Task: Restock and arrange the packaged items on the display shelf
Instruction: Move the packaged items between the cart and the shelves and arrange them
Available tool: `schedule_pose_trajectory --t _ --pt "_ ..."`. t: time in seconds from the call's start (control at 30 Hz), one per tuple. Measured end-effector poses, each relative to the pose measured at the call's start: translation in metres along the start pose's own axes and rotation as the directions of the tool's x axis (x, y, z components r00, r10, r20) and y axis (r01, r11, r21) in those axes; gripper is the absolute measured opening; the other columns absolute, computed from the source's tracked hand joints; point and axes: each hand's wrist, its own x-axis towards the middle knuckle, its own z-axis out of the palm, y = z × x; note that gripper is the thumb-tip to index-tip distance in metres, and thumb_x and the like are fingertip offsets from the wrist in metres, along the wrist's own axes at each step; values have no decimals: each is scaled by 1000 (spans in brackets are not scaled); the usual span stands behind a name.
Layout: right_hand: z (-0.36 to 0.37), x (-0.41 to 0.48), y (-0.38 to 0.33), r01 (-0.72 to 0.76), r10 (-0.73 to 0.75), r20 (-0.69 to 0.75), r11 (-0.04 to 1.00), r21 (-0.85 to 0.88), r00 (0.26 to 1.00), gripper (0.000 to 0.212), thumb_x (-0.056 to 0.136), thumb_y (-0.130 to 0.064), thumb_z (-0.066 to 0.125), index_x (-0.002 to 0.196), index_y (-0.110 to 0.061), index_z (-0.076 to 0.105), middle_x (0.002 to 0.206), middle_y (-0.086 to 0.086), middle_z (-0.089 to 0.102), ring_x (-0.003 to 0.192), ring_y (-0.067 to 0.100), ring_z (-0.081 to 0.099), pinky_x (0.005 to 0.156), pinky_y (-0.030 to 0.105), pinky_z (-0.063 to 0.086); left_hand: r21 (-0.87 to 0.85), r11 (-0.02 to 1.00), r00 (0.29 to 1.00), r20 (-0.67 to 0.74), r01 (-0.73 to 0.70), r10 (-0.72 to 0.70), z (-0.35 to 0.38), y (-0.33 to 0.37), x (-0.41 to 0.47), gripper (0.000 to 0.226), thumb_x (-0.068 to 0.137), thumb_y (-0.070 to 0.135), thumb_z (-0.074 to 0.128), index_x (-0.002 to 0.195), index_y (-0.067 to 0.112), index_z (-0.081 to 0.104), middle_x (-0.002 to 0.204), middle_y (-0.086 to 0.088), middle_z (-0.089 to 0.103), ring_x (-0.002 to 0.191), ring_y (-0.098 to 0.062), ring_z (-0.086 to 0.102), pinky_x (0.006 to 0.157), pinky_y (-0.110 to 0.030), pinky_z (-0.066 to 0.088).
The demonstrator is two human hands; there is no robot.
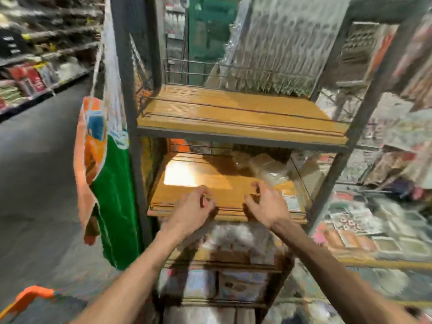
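Observation:
A metal-framed display shelf with wooden boards stands before me; its top board is bare. The middle board carries a few clear packaged items at its back right. My left hand hovers over the middle board's front edge, fingers loosely curled, holding nothing. My right hand is beside it, fingers also curled and empty, just in front of the packets. The view is blurred by motion.
A green and orange bag hangs on the shelf's left post. Lower boards hold more packaged goods. Packets fill racks on the right. An aisle floor lies left, with an orange basket edge at bottom left.

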Motion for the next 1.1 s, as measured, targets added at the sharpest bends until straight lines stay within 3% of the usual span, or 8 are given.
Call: schedule_pose_trajectory --t 0.17,0.4,0.5,0.6,0.77,0.87,0.97,1.1 --pt "-16 29 71 -153 152 -15 986 -73 988 48 91 -34 52 131 -9 41 126 15 52 117 32 49 97 37 36 25 999 995 100 -29 27 60 46 53 21 87 31 64 106 23 62 79 4 65 84 -21 62 75 -28 45" --pt "9 56 123 -279 278 44 960 15 959 67 79 -40 56 135 -7 39 137 20 40 126 35 44 102 40 39 269 954 977 198 -135 82 120 96 118 47 90 36 57 134 24 48 124 -12 56 120 -30 50 101 -38 42" --pt "20 63 139 -189 190 -1 981 -49 982 42 68 -35 75 96 -8 59 99 15 55 88 29 58 74 31 47 390 912 970 243 -125 29 140 108 137 53 92 37 55 141 24 42 129 -14 54 122 -32 48 103 -42 42" --pt "18 62 139 -86 87 7 988 -127 996 32 61 -28 80 70 -8 56 70 11 53 61 27 54 60 29 51 452 881 964 266 -138 14 153 118 149 39 93 42 52 128 24 54 121 -9 62 109 -29 58 95 -45 48" --pt "16 65 144 -141 145 51 987 -84 988 46 80 -33 68 115 -8 51 122 13 48 109 27 52 91 31 42 474 871 964 267 -130 -1 174 124 156 35 93 48 51 108 17 57 105 -11 64 98 -31 60 87 -42 50" --pt "16 69 148 -115 115 138 993 -11 984 28 93 -27 49 110 -9 63 110 13 60 105 32 53 98 42 37 439 893 979 203 -101 11 182 122 154 31 95 39 53 117 17 55 102 -14 63 98 -31 60 84 -42 52" --pt "8 64 142 -178 168 67 968 177 983 25 91 -29 52 104 -12 64 106 12 58 101 29 55 83 30 40 428 893 979 195 -137 57 173 115 143 33 98 30 47 129 17 47 113 -18 54 108 -33 49 92 -42 45" --pt "6 58 115 -38 52 -98 990 139 994 28 85 -30 60 104 -11 58 99 3 55 86 23 53 71 31 45 270 947 984 92 -172 152 133 89 113 29 96 35 47 120 18 47 123 -14 46 108 -30 43 92 -43 41"
